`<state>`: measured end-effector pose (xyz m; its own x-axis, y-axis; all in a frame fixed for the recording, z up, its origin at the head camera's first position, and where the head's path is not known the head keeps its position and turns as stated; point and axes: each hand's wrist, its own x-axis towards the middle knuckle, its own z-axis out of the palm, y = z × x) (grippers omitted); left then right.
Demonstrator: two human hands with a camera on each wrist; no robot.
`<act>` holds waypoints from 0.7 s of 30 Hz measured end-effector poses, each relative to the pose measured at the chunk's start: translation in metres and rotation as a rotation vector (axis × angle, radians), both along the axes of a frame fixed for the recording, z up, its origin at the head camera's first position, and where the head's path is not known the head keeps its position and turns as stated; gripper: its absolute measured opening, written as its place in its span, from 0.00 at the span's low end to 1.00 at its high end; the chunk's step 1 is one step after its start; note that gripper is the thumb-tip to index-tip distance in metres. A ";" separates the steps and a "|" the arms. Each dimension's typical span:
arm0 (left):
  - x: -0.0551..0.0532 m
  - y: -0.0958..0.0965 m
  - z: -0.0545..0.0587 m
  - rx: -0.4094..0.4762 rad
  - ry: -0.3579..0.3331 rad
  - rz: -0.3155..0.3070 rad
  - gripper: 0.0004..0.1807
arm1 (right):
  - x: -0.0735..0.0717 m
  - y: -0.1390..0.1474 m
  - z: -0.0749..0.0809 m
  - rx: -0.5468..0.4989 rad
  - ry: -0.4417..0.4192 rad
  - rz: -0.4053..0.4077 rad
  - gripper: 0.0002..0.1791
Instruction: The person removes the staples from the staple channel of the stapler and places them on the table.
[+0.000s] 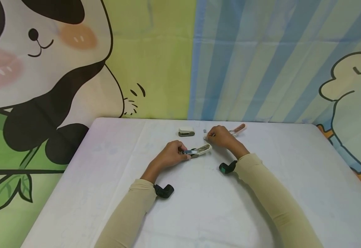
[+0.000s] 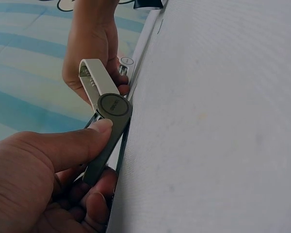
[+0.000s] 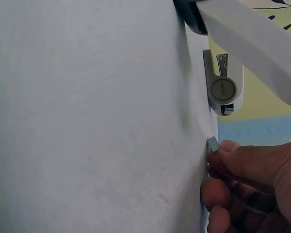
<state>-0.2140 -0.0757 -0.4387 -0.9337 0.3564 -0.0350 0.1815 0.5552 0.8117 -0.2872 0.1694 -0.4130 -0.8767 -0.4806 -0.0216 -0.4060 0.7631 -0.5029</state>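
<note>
My left hand [image 1: 172, 152] holds a stapler [image 1: 202, 149] swung open, its cream top raised off the grey base. In the left wrist view, the thumb lies along the base beside the round hinge cap [image 2: 113, 104], with the other fingers curled beneath. Just beyond the stapler's far end, my right hand [image 1: 220, 135] is low over the table. Its thumb and forefinger pinch a short strip of staples [image 3: 213, 144], seen in the right wrist view with its lower end hidden by the fingers.
A second stapler [image 1: 186, 131], white over grey, stands closed at the back of the white table [image 1: 192, 206]. Behind my right hand lies a pink stapler [image 1: 238, 128], partly hidden. A small grey piece [image 1: 204, 131] lies near the right fingertips. A printed cloth wall borders the back edge.
</note>
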 end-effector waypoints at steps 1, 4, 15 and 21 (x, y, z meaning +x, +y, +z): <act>0.000 0.000 0.000 -0.002 -0.001 0.000 0.10 | 0.001 0.000 0.001 0.002 -0.009 -0.001 0.08; 0.000 0.000 -0.001 0.001 -0.001 0.000 0.10 | 0.003 0.002 0.003 0.007 -0.022 -0.002 0.09; -0.001 0.000 -0.002 -0.004 0.004 0.000 0.10 | 0.017 0.013 0.009 -0.144 -0.097 0.035 0.17; -0.002 0.000 -0.002 -0.001 -0.006 0.000 0.09 | 0.027 0.017 0.014 -0.233 -0.212 0.246 0.17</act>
<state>-0.2159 -0.0757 -0.4403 -0.9336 0.3559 -0.0414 0.1760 0.5562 0.8122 -0.2601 0.1859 -0.3992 -0.7227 -0.6890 -0.0550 -0.4312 0.5116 -0.7432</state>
